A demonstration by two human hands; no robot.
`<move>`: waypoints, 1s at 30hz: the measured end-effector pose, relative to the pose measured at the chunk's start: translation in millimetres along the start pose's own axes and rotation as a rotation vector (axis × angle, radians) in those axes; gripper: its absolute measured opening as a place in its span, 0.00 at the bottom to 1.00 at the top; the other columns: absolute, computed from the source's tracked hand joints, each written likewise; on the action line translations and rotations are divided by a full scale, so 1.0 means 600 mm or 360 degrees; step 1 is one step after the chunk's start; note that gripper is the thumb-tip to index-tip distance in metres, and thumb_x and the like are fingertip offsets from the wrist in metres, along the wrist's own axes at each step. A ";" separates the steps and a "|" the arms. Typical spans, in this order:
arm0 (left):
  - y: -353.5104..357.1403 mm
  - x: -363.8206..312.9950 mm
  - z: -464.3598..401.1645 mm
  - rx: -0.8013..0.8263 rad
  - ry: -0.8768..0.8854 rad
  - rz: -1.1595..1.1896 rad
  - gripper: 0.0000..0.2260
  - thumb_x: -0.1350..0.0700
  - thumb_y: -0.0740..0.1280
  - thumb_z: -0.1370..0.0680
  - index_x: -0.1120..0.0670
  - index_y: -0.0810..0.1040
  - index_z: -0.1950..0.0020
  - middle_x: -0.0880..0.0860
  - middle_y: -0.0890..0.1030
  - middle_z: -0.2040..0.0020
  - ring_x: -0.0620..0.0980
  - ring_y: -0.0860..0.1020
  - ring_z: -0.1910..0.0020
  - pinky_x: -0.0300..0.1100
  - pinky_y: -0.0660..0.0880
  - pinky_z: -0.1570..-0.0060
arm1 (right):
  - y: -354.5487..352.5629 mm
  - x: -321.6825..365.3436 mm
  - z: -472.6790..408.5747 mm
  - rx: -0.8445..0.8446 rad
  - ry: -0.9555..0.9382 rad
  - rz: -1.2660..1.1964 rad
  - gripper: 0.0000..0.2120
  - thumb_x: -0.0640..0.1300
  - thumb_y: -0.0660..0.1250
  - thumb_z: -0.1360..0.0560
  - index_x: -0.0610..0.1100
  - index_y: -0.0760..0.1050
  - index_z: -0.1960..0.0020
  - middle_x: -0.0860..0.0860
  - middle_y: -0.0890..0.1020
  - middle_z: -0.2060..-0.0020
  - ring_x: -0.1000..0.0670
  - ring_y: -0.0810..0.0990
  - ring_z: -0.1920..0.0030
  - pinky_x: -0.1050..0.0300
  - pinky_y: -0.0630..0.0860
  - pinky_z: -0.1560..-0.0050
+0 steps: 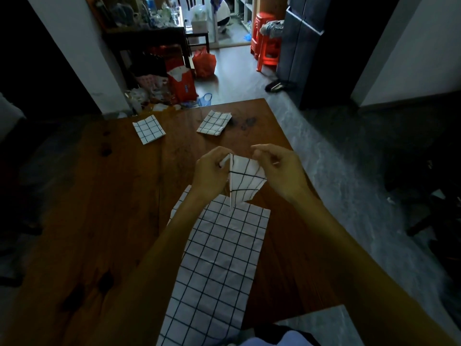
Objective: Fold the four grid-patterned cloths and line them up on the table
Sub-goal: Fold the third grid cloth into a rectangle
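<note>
Between the left hand (212, 171) and right hand (282, 168), both pinching it, a soft folded grid cloth (245, 181) hangs tapering downward.

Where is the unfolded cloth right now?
Head view: unfolded cloth lies flat on the table's near side, under both forearms, below the held cloth.
</note>
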State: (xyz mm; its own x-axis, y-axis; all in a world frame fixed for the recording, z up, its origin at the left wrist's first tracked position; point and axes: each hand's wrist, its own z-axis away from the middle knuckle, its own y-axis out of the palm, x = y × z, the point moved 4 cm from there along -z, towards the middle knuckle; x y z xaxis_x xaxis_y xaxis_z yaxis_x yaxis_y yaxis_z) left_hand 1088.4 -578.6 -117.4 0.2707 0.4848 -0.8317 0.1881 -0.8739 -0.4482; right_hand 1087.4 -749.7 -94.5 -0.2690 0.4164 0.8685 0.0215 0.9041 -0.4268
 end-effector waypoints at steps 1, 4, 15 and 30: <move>0.004 -0.003 0.001 0.0046 0.0030 0.0007 0.05 0.65 0.66 0.25 0.56 0.77 0.56 0.46 0.78 0.61 0.44 0.76 0.62 0.40 0.75 0.62 | 0.002 -0.003 -0.001 0.0000 -0.0047 0.0106 0.10 0.45 0.64 0.21 0.47 0.80 0.43 0.55 0.81 0.49 0.61 0.77 0.54 0.72 0.73 0.52; 0.014 -0.015 0.005 0.0185 0.0141 0.0014 0.02 0.64 0.65 0.24 0.59 0.77 0.55 0.49 0.78 0.60 0.47 0.77 0.62 0.41 0.75 0.63 | 0.017 -0.012 -0.002 0.0113 -0.0155 0.0301 0.12 0.42 0.65 0.22 0.44 0.78 0.39 0.51 0.81 0.45 0.57 0.77 0.49 0.70 0.71 0.49; 0.009 -0.020 0.021 0.0192 0.0041 -0.0059 0.05 0.53 0.65 0.21 0.54 0.78 0.51 0.49 0.79 0.58 0.45 0.77 0.61 0.37 0.74 0.62 | 0.019 -0.029 0.000 0.0085 0.0082 0.0335 0.05 0.46 0.63 0.21 0.51 0.77 0.55 0.60 0.78 0.66 0.60 0.77 0.63 0.66 0.76 0.62; -0.014 0.007 0.037 -0.0015 -0.0161 0.0152 0.07 0.57 0.71 0.26 0.53 0.79 0.49 0.49 0.81 0.56 0.48 0.81 0.57 0.52 0.81 0.60 | 0.002 -0.019 0.007 -0.0055 0.0304 -0.0389 0.08 0.46 0.63 0.21 0.46 0.79 0.54 0.51 0.82 0.63 0.56 0.79 0.61 0.59 0.78 0.59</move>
State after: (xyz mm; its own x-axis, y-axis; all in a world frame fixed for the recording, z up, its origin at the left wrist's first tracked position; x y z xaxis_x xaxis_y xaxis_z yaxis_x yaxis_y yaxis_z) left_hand 1067.1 -569.8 -124.6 0.1911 0.3932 -0.8994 0.1750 -0.9152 -0.3629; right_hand 1086.4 -753.7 -106.2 -0.0842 0.1936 0.9775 0.0120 0.9811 -0.1933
